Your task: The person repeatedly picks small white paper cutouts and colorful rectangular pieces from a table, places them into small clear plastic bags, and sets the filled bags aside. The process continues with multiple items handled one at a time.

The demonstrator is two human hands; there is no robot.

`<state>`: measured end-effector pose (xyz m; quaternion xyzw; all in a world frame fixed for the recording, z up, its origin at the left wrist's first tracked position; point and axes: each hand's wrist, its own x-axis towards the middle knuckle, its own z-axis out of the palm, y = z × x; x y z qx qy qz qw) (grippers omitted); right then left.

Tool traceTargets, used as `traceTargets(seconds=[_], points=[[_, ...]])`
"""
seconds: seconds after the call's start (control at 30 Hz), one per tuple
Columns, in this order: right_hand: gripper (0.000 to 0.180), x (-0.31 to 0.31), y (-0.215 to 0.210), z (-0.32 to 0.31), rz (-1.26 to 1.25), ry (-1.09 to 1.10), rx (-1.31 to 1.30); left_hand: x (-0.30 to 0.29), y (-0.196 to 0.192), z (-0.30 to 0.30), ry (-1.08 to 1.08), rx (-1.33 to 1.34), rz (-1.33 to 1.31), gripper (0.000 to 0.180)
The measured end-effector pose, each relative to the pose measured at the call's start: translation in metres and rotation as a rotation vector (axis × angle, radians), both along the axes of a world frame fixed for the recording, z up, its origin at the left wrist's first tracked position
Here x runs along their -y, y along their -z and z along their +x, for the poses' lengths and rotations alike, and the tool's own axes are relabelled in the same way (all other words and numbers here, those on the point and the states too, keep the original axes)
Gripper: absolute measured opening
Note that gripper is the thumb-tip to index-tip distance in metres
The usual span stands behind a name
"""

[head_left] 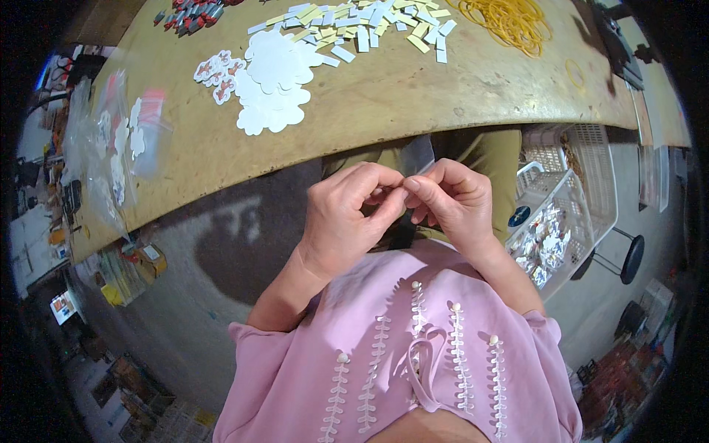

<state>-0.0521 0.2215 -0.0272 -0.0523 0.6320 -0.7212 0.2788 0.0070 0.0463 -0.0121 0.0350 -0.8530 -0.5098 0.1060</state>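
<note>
My left hand (358,210) and my right hand (459,203) meet in front of my chest, just off the table's near edge. Both are closed in a pinch, thumbs against forefingers, with the fingertips touching. A flat, see-through plastic piece (418,156) stands up behind the fingers, held between them; most of it is hidden, so whether it is a bag I cannot tell. Beyond the hands, on the table (354,111), lie white scalloped paper cutouts (273,81) in an overlapping pile. Small printed cutouts (220,76) lie to their left.
Yellow and white strips (362,29), yellow rubber bands (517,26) and small red and grey pieces (193,15) lie along the far side. Clear bags (111,148) are at the left edge. At right, white plastic baskets (580,188) hold shiny packets (544,244) beside a stool (632,258).
</note>
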Motion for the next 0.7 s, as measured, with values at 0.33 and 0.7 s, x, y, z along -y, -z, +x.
traceTargets(seconds=[0.33,0.7], points=[[0.031,-0.001,0.003,0.005,0.127,-0.035,0.003,-0.004,0.018,-0.002,-0.159,0.009,-0.020,0.009],[0.021,-0.012,0.004,-0.008,0.154,-0.085,0.042,0.012,0.000,0.014,0.205,-0.114,-0.262,0.015]])
